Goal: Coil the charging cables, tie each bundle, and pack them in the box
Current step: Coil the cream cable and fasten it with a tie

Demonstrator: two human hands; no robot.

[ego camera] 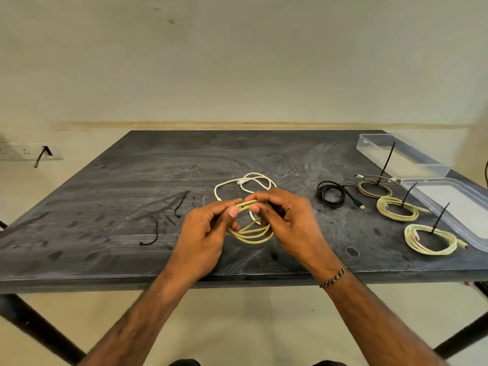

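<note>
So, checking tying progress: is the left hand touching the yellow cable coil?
Touching. The head view shows the left hand pinching the yellow cable coil at its top.

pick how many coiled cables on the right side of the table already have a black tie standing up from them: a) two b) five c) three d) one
c, since three pale coiled bundles each carry an upright black tie, lined up beside the clear plastic box; the black cable next to them shows no tie, and the hands hold a yellow coil.
</note>
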